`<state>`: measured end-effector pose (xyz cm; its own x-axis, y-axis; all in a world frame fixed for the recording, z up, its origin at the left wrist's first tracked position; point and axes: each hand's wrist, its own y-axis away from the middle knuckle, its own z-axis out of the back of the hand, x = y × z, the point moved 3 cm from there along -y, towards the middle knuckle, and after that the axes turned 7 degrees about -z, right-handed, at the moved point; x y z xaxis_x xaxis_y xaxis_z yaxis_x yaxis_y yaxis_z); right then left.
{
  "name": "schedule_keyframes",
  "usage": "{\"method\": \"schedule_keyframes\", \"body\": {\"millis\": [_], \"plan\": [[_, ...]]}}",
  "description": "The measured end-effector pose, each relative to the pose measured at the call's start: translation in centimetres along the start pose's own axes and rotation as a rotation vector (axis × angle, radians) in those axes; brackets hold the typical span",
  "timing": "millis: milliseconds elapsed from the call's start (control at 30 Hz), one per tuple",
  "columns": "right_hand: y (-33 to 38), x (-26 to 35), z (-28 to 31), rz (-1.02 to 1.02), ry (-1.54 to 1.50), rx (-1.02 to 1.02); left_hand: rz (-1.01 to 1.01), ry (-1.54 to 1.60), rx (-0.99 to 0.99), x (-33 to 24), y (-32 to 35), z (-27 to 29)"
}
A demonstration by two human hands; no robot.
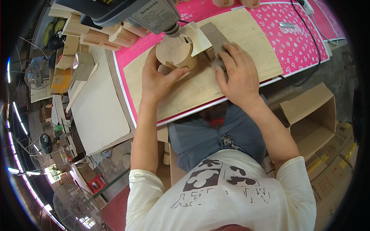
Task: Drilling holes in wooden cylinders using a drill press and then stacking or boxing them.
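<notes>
A round, pale wooden block (172, 49) with notches in its rim stands under the chuck (172, 30) of a bench drill (148, 16). My left hand (158, 81) curves around its near left side, thumb along the front and fingers behind. Touching the block on the right is a light wooden guide piece (201, 43), which leans over a dark grey-brown strip (214, 34). My right hand (242, 75) lies over that strip with its fingers apart, the fingertips resting on it. The drill's tip is hidden by the chuck and guide piece.
A plywood board (246, 34) covers much of the pink-covered table (304, 42). More wooden blocks (98, 38) are stacked at the far left. A black cable (317, 46) hangs over the right side. An opened cardboard box (312, 111) stands at the lower right.
</notes>
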<state>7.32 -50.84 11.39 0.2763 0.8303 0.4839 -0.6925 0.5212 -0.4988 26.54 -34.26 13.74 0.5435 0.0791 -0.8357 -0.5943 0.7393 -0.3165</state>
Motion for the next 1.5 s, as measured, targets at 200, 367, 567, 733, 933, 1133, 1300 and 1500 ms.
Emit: {"method": "schedule_keyframes", "body": {"millis": [200,367,567,733,933,1133,1300,1500], "plan": [[0.0,0.1,-0.1,0.004,0.012,-0.006,0.03,0.05,-0.012,0.1,0.2,-0.3],[0.0,0.1,-0.1,0.005,0.017,-0.007,0.006,0.039,0.019,0.3,0.0,-0.1],[0.0,0.2,-0.1,0.01,0.017,-0.01,0.026,0.092,-0.035,0.0,0.3,-1.2],[0.1,0.1,-0.1,0.013,0.011,-0.008,0.055,0.144,-0.041,-0.3,0.5,-1.4],[0.1,0.1,-0.1,0.019,0.025,-0.005,0.037,0.255,-0.085,0.4,0.8,-2.2],[0.3,-0.1,-0.3,0.021,0.009,0.001,0.023,0.105,-0.07,1.2,1.0,-2.0],[-1.0,-1.6,1.0,-0.153,-0.283,0.026,0.017,0.111,-0.069,1.5,1.0,-2.0],[-10.5,-2.9,4.4,-0.343,-0.806,-0.014,0.014,0.098,-0.039,1.1,1.0,-1.9]]}}
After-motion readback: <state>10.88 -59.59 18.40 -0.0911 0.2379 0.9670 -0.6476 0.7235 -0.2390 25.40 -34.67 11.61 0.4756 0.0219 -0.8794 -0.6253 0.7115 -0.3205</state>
